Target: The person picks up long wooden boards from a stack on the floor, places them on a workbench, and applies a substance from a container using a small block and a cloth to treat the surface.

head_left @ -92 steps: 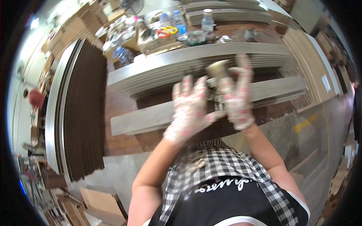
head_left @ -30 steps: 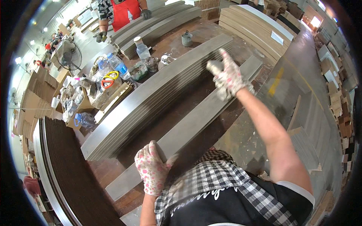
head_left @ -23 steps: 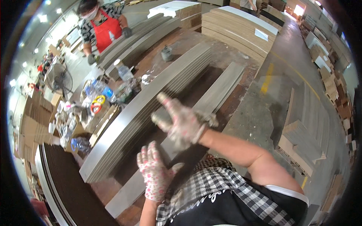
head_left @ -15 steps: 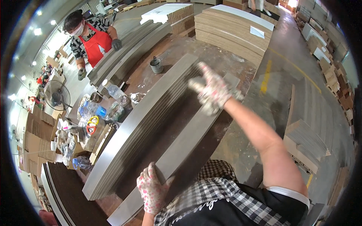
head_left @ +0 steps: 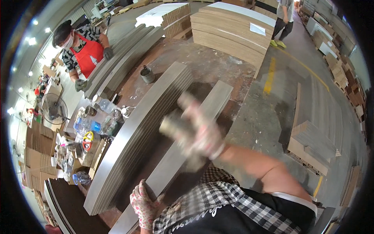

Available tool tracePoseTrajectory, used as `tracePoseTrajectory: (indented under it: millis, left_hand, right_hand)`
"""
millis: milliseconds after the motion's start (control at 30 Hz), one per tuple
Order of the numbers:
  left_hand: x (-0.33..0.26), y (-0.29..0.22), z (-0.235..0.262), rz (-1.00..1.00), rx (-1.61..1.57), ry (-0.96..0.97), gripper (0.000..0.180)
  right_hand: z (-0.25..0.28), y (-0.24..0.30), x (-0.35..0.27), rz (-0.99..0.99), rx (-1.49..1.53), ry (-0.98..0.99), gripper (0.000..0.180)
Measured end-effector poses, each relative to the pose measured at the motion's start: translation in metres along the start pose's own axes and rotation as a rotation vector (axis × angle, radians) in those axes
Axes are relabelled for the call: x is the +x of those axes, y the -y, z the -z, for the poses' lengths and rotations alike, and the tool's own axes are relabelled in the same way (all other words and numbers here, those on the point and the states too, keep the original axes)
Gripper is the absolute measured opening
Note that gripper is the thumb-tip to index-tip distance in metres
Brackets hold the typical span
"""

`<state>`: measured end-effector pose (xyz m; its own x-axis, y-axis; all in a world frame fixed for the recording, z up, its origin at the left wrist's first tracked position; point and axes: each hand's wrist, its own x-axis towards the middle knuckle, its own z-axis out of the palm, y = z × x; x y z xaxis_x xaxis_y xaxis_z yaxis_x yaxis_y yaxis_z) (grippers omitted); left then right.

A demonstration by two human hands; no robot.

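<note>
A long, narrow grey board (head_left: pixel 167 171) lies aslant in front of me; its far end shows layered edges, so several may be stacked. My left hand (head_left: pixel 143 204), in a flower-patterned glove, grips its near part, fingers over the top and thumb at the side. Over the board's middle, my gloved right hand (head_left: pixel 206 136) is smeared by motion. It presses what looks like a pale, crumpled rag (head_left: pixel 175 128), blurred too, which sticks out on both sides of the hand. A tall stack of similar grey boards (head_left: pixel 136 132) runs alongside on the left.
Bottles (head_left: pixel 103 105), scissors (head_left: pixel 88 141) and a metal can (head_left: pixel 147 74) stand beyond the stack. Across the table (head_left: pixel 206 54), a person in a red apron (head_left: pixel 86 58) handles more boards. Board piles (head_left: pixel 230 33) rise at the back; another person stands behind them.
My right hand has swept nearer and leftward along the board with the pale rag. My left hand keeps its hold on the board. The view has shifted slightly.
</note>
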<state>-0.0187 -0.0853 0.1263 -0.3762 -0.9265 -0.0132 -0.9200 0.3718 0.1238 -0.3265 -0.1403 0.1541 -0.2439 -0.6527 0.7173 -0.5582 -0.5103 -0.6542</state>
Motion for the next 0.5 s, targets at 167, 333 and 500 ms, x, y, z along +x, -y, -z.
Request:
tracePoseTrajectory:
  millis: [167,333,500]
  left_hand:
    - [-0.004,0.001,0.001,-0.067,0.042,-0.082,0.091]
    - [-0.002,-0.001,0.0,-0.042,0.019,-0.056,0.093]
    - [-0.004,0.003,-0.004,-0.047,-0.016,-0.052,0.091]
  right_hand:
    - [0.012,-0.054,-0.014,-0.264,-0.156,-0.031,0.072]
    - [0.07,-0.109,0.027,-0.362,-0.32,-0.212,0.082]
    - [0.023,-0.071,-0.026,0.039,-0.329,-0.097,0.081]
